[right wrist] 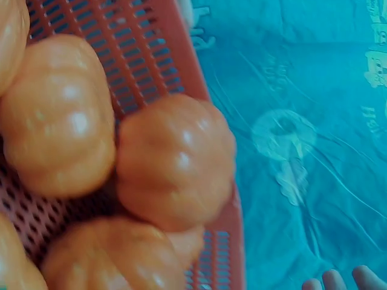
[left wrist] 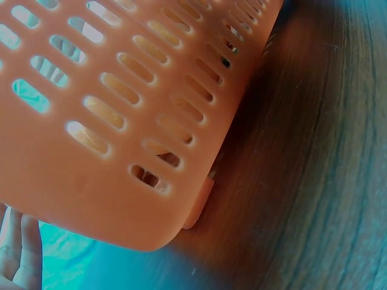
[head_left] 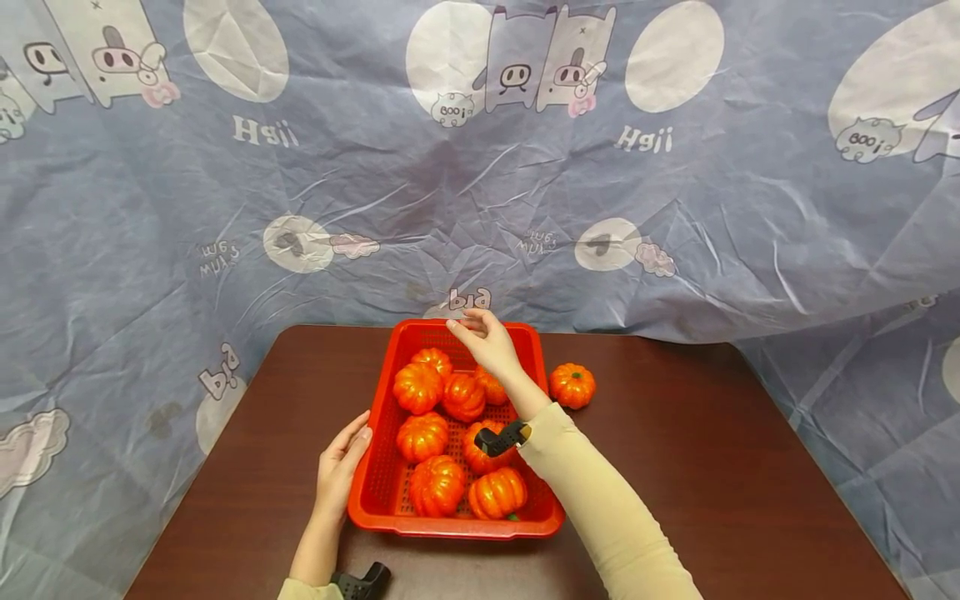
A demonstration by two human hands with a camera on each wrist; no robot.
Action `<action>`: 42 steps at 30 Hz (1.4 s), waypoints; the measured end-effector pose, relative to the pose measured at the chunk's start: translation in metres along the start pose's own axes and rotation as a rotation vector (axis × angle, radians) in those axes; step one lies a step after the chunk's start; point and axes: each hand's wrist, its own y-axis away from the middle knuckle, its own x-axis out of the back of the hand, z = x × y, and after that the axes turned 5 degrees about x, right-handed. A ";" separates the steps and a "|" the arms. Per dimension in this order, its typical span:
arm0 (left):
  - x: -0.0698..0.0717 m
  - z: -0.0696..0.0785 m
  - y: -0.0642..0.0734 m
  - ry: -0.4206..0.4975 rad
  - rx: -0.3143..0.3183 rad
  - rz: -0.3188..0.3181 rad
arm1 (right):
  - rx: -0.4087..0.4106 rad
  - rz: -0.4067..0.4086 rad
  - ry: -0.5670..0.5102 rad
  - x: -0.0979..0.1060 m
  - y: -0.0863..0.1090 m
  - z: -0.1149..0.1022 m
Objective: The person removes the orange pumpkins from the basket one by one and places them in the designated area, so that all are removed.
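Observation:
Several small orange toy pumpkins (head_left: 437,486) lie in a red slotted plastic basket (head_left: 457,527). At the basket's left side, my left hand (head_left: 339,467) touches the outer wall with its fingers nearly straight. The left wrist view shows its fingers (left wrist: 30,254) at the edge of the slotted wall (left wrist: 91,193). My right hand (head_left: 487,342) hovers over the far end of the basket, fingers loosely bent and holding nothing. In the right wrist view its fingertips (right wrist: 366,278) are spread apart, away from the nearest pumpkin (right wrist: 175,163). The right forearm hides part of the basket's right side.
One more pumpkin (head_left: 573,386) sits on the dark brown table (head_left: 697,475), just right of the basket. A blue-grey printed cloth (head_left: 450,192) hangs behind the table and along its sides. Each wrist wears a black camera mount (head_left: 501,438).

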 end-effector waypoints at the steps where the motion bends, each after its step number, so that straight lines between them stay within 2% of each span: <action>1: 0.000 0.000 0.000 0.001 0.000 -0.002 | -0.001 -0.011 -0.001 -0.005 0.000 0.002; 7: 0.000 0.000 0.000 0.011 0.004 -0.022 | -0.030 -0.056 0.006 -0.026 0.005 0.013; 14: 0.000 0.001 0.000 0.016 0.002 -0.021 | -0.025 -0.141 0.046 -0.041 0.009 0.027; 19: 0.000 0.000 0.000 0.019 0.000 -0.018 | 0.025 -0.214 0.127 -0.049 0.013 0.036; 28: 0.000 0.000 -0.002 0.031 -0.010 -0.024 | 0.125 -0.296 0.318 -0.058 0.013 0.047; 37: -0.001 0.000 -0.002 0.042 -0.002 -0.031 | 0.142 -0.324 0.366 -0.056 0.012 0.050; 42: -0.001 0.001 -0.001 0.034 0.001 -0.025 | 0.121 -0.301 0.356 -0.056 0.012 0.050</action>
